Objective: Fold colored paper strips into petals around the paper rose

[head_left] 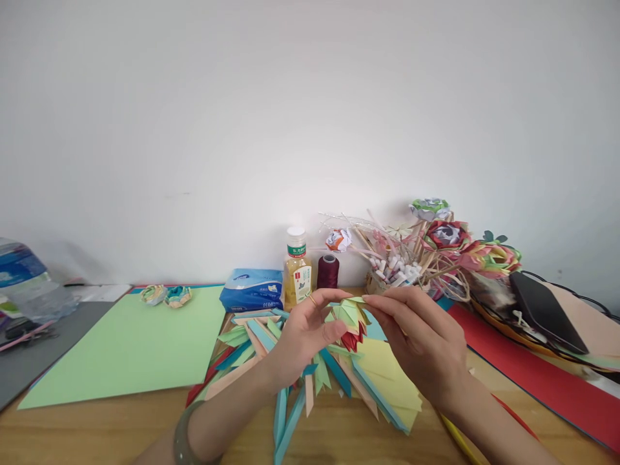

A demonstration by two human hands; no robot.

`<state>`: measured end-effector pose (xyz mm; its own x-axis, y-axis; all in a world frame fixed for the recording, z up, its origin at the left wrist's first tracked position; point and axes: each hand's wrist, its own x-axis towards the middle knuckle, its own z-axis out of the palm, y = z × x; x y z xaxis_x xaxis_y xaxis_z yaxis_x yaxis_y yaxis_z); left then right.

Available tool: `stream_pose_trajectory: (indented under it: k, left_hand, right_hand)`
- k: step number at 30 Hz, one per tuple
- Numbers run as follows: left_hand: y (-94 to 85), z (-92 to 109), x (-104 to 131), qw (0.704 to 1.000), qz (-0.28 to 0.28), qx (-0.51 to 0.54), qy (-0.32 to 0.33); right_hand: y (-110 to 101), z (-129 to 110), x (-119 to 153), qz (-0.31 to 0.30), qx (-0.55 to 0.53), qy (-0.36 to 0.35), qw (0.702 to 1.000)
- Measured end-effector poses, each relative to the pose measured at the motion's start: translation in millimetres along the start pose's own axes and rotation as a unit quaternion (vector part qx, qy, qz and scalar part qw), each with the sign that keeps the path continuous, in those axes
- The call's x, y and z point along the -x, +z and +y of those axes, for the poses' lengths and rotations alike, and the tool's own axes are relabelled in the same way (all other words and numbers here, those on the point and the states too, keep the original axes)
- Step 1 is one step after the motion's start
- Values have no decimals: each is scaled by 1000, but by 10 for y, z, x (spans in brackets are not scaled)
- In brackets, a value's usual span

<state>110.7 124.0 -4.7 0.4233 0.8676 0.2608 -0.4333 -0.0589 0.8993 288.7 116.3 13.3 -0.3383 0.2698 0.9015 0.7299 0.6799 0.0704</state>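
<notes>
Between my two hands, above the table, is a folded paper flower [352, 318] with pale green and yellow petals and red tips underneath. My left hand [310, 329] grips its left side, the thumb across the front and the index finger curled over the top. The fingertips of my right hand [421, 332] pinch a petal at the flower's upper right edge. Beneath them lies a pile of folded paper strips [261, 336] in blue, green, peach and red. Some yellow paper sheets [387, 374] lie under the strips at the right.
Behind the hands stand a blue tissue pack [252, 290], a drink bottle [297, 268] and a dark red thread spool [328, 271]. Finished paper flowers [445, 236] fill the back right. Two small paper flowers [165, 295] rest on a green sheet [130, 349]. A black phone-like object [547, 310] lies right.
</notes>
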Motion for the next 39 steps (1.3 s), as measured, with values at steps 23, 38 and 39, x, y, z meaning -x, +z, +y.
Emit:
stream_pose_trajectory:
  k: [23,38,39]
  left_hand:
    - [-8,-4,12,1000,-19,14,1]
    - [12,25,7,997,7,50,-50]
    - [18,38,-3,996,16,61,-67]
  right_hand:
    - [-12,5,7,11,20,-15,1000]
    - [-74,-31,-146,-58,-161,189,967]
    - [-87,-22,-174,-98,-213,255,938]
